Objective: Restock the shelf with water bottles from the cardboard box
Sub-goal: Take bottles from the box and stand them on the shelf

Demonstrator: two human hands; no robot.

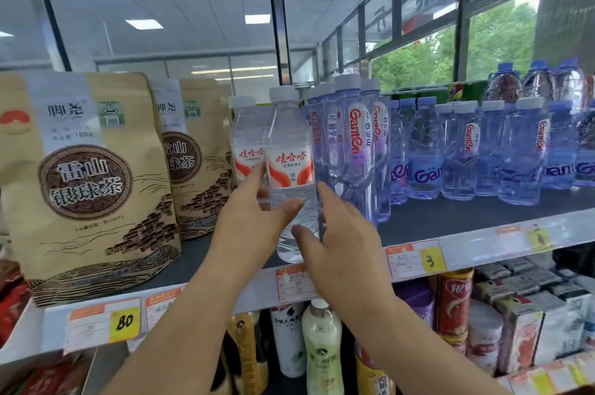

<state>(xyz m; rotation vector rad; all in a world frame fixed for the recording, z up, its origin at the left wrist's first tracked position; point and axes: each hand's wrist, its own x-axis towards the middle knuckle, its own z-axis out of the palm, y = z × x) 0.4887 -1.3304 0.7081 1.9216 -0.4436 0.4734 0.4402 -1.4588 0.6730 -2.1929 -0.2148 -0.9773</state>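
A clear water bottle (291, 169) with a red and white label and a white cap stands upright near the front of the dark shelf (450, 220). My left hand (254, 217) holds its lower part, fingers on the left side and thumb across the front. My right hand (335, 233) touches its lower right side, thumb near the base. A second bottle of the same kind (246, 140) stands just behind and to the left. The cardboard box is not in view.
Tall purple Ganten bottles (357, 149) stand right beside the water bottle, with several smaller blue ones (467, 153) further right. Brown tea pouches (83, 182) fill the shelf's left side. Price tags (106, 320) line the shelf edge; drinks and cans (322, 346) fill the shelf below.
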